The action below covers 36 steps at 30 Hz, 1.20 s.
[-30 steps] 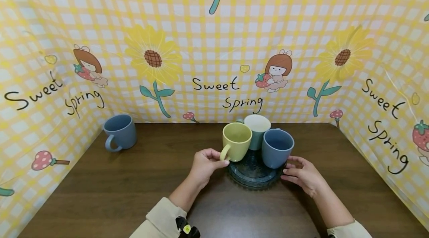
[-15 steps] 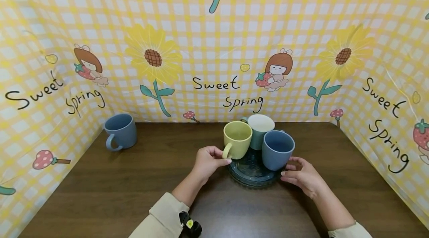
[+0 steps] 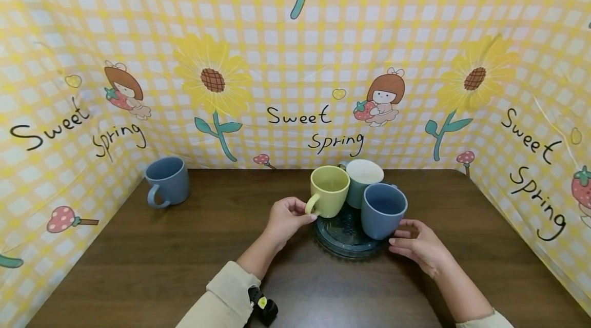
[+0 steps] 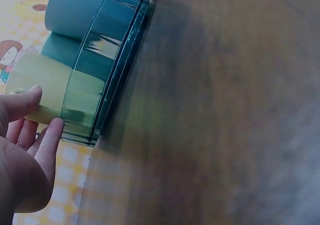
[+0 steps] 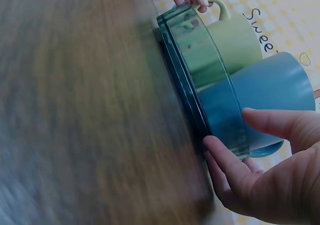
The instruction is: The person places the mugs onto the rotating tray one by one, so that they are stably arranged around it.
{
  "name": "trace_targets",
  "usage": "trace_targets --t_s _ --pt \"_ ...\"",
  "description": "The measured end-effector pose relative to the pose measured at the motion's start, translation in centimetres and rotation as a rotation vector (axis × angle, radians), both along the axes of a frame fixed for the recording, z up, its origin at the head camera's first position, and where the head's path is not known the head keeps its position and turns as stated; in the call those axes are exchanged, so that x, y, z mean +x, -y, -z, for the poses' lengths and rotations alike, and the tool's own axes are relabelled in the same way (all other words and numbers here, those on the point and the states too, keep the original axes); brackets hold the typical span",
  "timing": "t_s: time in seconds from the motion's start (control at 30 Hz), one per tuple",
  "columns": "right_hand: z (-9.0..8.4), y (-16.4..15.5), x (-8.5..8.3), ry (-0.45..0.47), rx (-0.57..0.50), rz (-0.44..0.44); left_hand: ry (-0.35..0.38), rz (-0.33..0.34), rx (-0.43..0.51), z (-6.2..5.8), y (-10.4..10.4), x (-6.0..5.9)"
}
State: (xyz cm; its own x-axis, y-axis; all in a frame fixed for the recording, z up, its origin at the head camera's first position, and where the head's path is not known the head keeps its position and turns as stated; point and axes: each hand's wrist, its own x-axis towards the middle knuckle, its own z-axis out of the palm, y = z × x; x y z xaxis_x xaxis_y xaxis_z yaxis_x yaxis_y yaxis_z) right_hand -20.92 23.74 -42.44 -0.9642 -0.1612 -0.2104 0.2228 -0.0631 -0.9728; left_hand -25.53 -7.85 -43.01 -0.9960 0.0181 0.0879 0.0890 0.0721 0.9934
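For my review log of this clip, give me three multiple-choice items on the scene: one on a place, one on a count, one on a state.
1. Where does the lone blue mug stand?
A. On the tray
B. Far left on the table, near the backdrop
C. In the right hand

2. How many mugs stand on the glass tray?
A. Two
B. Three
C. Four

3. What is the left hand doing?
A. Lying flat on the table
B. Pinching the yellow mug by its handle
C. Covering the mug's mouth

Answers:
1 B: it stands alone at the table's far left corner.
2 B: the yellow mug, the white-lined mug and the blue mug stand there.
3 B: thumb and fingers close at the handle, while the right hand touches the tray's edge with open fingers.
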Motion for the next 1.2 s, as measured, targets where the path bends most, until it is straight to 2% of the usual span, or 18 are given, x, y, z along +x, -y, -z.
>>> trace_targets --t_s 0.23,0.57,0.73,1.03,1.2 --pt "0.1 -1.0 -0.5 -0.013 0.035 0.016 -0.028 0.009 -0.017 -0.1 0.1 -0.8" --pt "0.1 -1.7 -1.7 -0.045 0.008 0.019 -0.048 0.022 -0.035 0.1 0.2 -1.4" --pt "0.1 -1.7 -2.2 -0.032 0.017 0.021 -0.045 0.014 -0.036 0.2 0.4 -1.7" --pt "0.1 -1.6 -3.3 -0.01 0.043 0.042 -0.034 0.02 -0.004 -0.1 0.8 -2.6" --pt "0.0 -1.5 -3.6 -0.008 0.042 0.049 -0.028 0.029 0.04 -0.4 1.5 -2.6"
